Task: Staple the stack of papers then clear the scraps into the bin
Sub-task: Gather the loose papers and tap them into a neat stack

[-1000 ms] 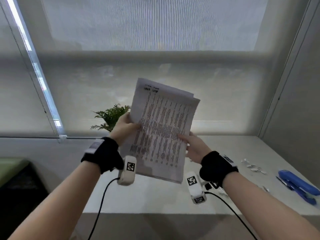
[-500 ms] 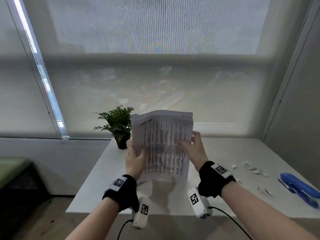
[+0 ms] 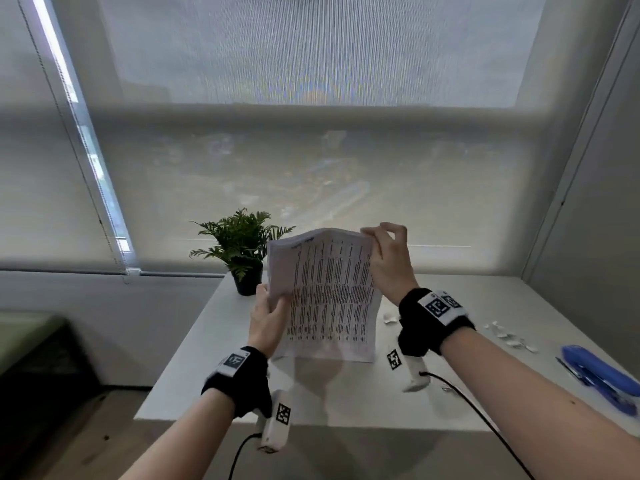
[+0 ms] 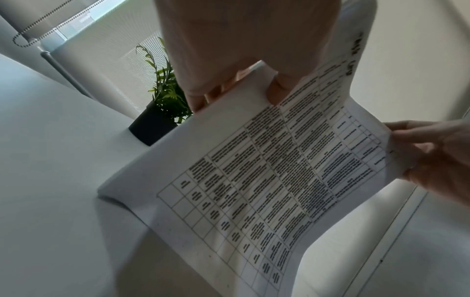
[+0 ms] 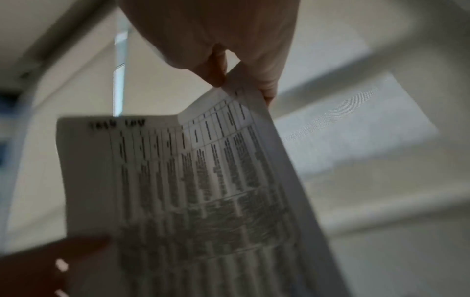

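A stack of printed papers stands upright on its bottom edge on the white table. My left hand grips the stack's left edge, thumb on the front page. My right hand pinches the top right corner. The left wrist view shows the papers bowed, held by my left hand, with my right hand at the far edge. The right wrist view is blurred: my right hand pinches the papers. A blue stapler lies at the table's right edge. White paper scraps lie left of it.
A small potted plant stands at the table's back left, just behind the papers. One more scrap lies by my right wrist. A roller blind covers the window behind. A wall closes the table's right side. A dark piece of furniture sits low left.
The papers came down from mid-air and now stand on the table. My left hand slid up the left edge; my right hand moved up to the top right corner.
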### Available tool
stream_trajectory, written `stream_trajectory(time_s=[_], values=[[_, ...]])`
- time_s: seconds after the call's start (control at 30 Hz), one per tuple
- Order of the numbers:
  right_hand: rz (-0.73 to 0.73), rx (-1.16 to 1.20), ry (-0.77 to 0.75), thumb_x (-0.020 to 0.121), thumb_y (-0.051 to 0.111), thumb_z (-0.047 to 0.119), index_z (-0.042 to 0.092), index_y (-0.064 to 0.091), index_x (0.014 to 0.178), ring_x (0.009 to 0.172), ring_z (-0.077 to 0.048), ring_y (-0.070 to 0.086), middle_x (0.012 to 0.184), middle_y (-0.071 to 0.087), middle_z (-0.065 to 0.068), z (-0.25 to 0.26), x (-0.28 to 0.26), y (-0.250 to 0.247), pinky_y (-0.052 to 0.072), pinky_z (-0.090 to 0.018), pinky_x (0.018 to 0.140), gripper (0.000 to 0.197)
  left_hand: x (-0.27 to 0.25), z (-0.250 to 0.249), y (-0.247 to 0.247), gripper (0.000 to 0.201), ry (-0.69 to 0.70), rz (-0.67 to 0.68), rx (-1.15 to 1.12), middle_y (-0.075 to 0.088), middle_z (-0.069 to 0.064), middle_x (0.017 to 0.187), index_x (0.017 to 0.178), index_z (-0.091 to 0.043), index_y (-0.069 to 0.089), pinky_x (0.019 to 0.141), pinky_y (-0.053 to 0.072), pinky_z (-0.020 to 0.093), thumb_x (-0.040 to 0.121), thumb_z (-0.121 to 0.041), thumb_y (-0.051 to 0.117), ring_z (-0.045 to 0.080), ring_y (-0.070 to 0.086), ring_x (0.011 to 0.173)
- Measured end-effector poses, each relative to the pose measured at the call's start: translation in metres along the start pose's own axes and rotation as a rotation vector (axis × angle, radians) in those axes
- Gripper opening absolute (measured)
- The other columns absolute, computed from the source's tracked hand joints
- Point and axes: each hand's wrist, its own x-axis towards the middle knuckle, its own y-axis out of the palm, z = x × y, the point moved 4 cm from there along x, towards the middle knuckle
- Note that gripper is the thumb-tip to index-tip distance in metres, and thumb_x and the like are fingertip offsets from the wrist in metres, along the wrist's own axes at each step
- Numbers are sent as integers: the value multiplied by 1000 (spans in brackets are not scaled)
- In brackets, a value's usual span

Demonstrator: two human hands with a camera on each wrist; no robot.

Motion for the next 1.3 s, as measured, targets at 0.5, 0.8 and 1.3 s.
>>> stream_trajectory(time_s=[0.5, 0.8, 1.3], values=[[-40, 577, 271, 90, 60, 18, 27, 22, 144, 130, -14, 36, 140, 37, 0, -17, -20, 17, 35, -29, 104, 66, -14, 8, 12, 28, -40, -51, 56, 60, 13, 118, 125, -14, 38, 84, 38, 31, 98, -21, 40, 29, 56, 104], [95, 873, 471, 96, 46, 19, 17, 49, 121, 97, -18, 59, 108, 59, -3, -20, -6, 26, 49, -29, 79, 26, 37, -54, -7, 58, 121, -68, -189, 51, 6, 139, 139, -20, 36, 111, 36, 51, 90, -49, 45, 23, 46, 129], [55, 841, 483, 90, 48, 1, 14, 43, 100, 83, -17, 55, 91, 53, -3, -41, -19, 31, 46, -27, 69, 17, 35, -23, 4, 19, 225, -104, -95, 59, -19, 89, 112, -21, 54, 73, 43, 18, 98, -30, 44, -4, 55, 82]])
